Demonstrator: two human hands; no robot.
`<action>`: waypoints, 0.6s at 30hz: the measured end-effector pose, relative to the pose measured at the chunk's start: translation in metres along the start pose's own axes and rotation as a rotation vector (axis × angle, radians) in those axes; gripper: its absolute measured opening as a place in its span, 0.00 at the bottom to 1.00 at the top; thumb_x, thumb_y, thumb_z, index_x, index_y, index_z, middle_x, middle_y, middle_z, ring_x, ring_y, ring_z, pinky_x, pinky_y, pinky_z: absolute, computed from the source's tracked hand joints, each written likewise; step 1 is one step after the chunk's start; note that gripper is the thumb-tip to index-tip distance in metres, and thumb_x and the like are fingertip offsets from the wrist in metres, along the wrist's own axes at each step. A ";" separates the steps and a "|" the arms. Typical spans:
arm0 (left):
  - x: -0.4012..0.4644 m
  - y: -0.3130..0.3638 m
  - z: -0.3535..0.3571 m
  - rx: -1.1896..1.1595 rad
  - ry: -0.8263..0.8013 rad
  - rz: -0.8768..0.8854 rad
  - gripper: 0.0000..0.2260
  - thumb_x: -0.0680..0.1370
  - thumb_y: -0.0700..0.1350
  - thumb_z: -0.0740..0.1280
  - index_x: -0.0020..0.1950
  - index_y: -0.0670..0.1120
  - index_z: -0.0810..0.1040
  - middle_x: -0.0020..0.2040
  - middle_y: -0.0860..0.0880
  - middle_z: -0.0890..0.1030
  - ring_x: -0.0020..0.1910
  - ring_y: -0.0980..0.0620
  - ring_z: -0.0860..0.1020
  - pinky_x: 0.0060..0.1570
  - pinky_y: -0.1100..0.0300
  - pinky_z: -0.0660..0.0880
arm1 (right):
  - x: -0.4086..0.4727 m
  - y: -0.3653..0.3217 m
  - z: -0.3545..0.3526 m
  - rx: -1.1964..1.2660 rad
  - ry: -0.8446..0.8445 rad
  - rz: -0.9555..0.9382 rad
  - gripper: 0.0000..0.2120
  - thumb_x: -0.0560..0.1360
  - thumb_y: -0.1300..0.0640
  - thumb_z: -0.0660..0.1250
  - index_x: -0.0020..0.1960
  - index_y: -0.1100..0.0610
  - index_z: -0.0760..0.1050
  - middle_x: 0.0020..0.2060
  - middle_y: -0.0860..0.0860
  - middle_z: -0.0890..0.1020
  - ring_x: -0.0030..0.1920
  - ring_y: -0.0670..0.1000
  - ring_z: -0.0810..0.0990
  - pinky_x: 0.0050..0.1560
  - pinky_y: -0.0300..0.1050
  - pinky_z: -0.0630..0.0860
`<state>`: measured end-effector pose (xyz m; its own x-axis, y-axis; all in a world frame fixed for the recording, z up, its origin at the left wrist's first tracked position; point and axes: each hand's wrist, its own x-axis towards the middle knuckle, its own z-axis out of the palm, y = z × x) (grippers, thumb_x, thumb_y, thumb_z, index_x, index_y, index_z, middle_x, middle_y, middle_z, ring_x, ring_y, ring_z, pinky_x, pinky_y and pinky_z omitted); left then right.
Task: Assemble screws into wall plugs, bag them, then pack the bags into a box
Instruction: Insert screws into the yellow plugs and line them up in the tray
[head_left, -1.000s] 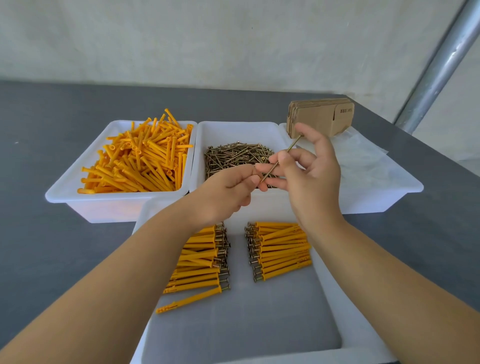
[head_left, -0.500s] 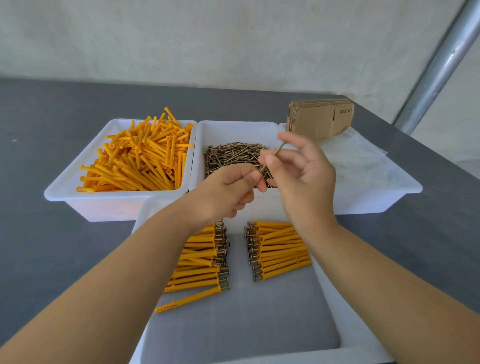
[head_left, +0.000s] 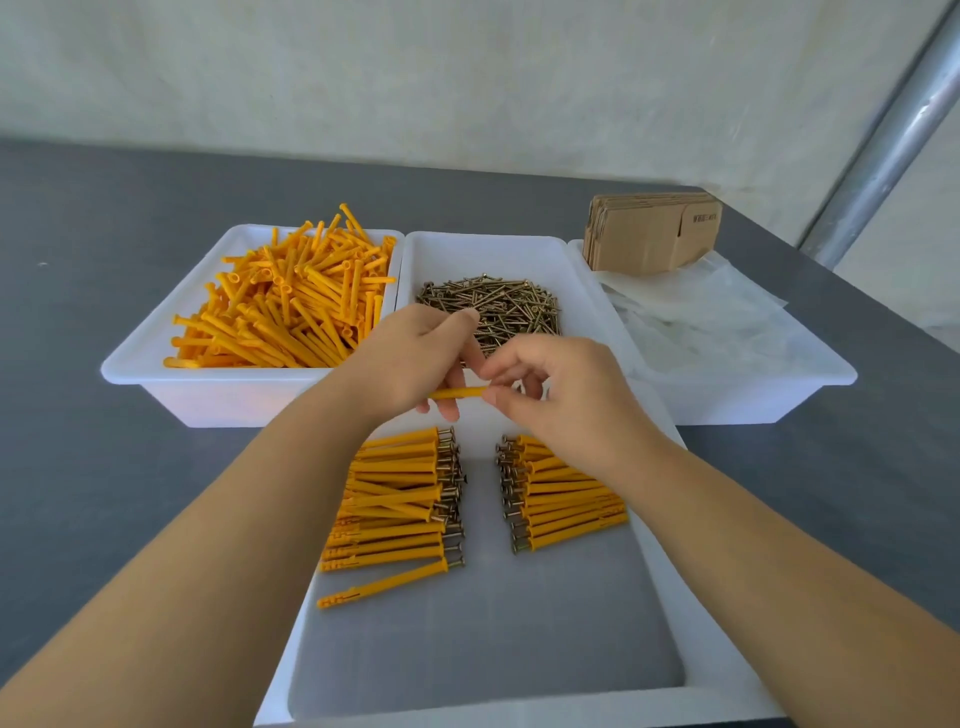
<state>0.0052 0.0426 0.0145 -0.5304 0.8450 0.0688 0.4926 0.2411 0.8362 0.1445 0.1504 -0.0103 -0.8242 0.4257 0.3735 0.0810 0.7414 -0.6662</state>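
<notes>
Orange wall plugs (head_left: 291, 306) — white trays (head_left: 124, 366), brown cartons (head_left: 649, 239).

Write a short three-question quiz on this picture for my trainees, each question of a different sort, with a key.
1. True or false: the screws lie in the middle tray.
2. Which hand grips the plug? A left hand; B right hand; C neither.
3. Fill in: the flat cartons stand in the tray on the ____ side.

Key: 1 true. 2 A; the right hand's fingertips meet the plug's end, and the screw cannot be seen. 3 right, behind the clear bags.
</notes>
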 end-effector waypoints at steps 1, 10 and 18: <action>0.001 -0.001 -0.002 0.061 0.062 0.024 0.24 0.85 0.53 0.54 0.43 0.44 0.83 0.32 0.45 0.83 0.33 0.49 0.81 0.38 0.57 0.76 | -0.001 -0.001 0.001 -0.016 -0.055 0.001 0.06 0.73 0.58 0.74 0.48 0.49 0.84 0.37 0.39 0.82 0.35 0.42 0.77 0.37 0.32 0.73; 0.013 -0.024 -0.015 0.271 0.523 0.093 0.23 0.83 0.53 0.59 0.46 0.35 0.81 0.42 0.36 0.82 0.42 0.37 0.79 0.43 0.43 0.76 | -0.021 -0.020 0.033 -0.199 -0.594 -0.165 0.02 0.73 0.57 0.73 0.46 0.53 0.83 0.41 0.46 0.84 0.41 0.41 0.78 0.45 0.36 0.75; 0.026 -0.051 -0.028 0.529 0.524 -0.212 0.13 0.81 0.47 0.61 0.62 0.47 0.80 0.60 0.40 0.78 0.59 0.38 0.75 0.54 0.46 0.75 | -0.027 -0.024 0.053 -0.354 -0.596 -0.263 0.10 0.74 0.48 0.72 0.46 0.54 0.77 0.42 0.47 0.78 0.44 0.46 0.73 0.43 0.43 0.70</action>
<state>-0.0529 0.0393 -0.0110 -0.8424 0.4509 0.2949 0.5383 0.6801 0.4977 0.1347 0.0933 -0.0383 -0.9976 -0.0687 0.0112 -0.0687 0.9457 -0.3177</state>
